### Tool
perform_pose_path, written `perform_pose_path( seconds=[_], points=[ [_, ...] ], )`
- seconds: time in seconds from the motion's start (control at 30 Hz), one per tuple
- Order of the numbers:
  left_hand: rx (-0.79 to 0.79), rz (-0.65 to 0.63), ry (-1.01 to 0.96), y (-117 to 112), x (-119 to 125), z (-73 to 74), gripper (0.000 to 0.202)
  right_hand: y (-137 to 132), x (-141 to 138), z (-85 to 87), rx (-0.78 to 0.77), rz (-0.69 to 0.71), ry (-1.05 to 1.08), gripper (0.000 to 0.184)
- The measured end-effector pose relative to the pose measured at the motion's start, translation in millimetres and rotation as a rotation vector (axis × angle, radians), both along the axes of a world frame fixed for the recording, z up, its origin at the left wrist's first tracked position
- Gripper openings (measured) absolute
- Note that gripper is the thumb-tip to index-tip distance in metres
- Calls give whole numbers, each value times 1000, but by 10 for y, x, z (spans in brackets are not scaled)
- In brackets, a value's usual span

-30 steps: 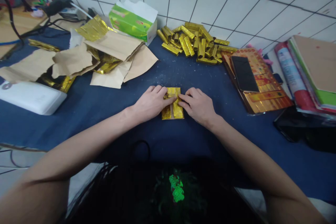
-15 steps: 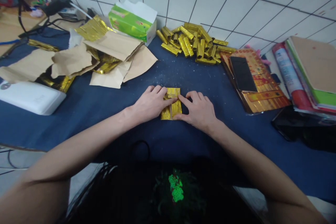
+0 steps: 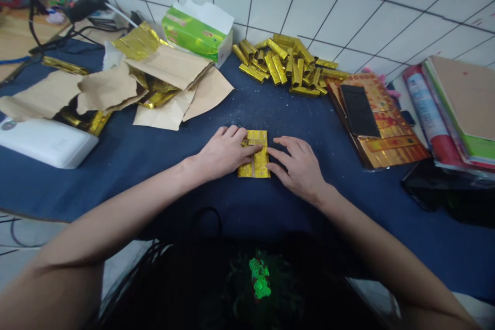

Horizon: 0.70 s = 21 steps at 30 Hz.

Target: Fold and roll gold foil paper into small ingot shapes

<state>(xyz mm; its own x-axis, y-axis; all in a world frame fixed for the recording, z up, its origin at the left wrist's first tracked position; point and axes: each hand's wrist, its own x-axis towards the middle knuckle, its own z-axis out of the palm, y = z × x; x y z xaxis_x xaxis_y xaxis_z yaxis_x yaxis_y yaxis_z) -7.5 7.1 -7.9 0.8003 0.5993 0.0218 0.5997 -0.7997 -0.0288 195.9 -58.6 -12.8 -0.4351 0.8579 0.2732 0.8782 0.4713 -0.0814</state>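
A folded sheet of gold foil paper [image 3: 260,165] lies flat on the dark blue tabletop [image 3: 247,108] in front of me. My left hand [image 3: 222,154] rests over its left side, index finger stretched across the upper half and pressing it down; the other fingers curl at its top left edge. My right hand [image 3: 296,167] is at the right edge of the sheet, fingers apart, the fingertips beside or barely touching it. Beyond the hands, against the wall, is a pile of folded gold paper pieces [image 3: 276,69].
Torn brown paper [image 3: 162,67] and more gold foil sheets [image 3: 139,41] lie at the left, near a white power bank [image 3: 46,142] and a green tissue box [image 3: 195,33]. At the right are a black phone [image 3: 359,111] on an orange-gold stack [image 3: 398,144], and notebooks [image 3: 464,98].
My right hand has drawn back to the right, its fingers coming off the sheet and spreading. The left hand stays pressed on the paper.
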Motion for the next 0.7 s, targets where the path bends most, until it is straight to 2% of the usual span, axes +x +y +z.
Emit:
perform_pose_path(
  seconds=[0.1,0.37,0.6,0.7],
  points=[
    [-2,-3,-3,-1,0,1,37,-17,-1,-21,7,48,-38,29],
    [0,-14,-7,7,-4,-6,40,-48,-35,-36,-27,74,-83,35],
    [45,-28,-2,7,-8,3,38,-86,-92,70,5,175,-18,26],
    [32,-27,-9,8,-10,16,36,-118,-183,115,-20,239,20,30]
  ],
)
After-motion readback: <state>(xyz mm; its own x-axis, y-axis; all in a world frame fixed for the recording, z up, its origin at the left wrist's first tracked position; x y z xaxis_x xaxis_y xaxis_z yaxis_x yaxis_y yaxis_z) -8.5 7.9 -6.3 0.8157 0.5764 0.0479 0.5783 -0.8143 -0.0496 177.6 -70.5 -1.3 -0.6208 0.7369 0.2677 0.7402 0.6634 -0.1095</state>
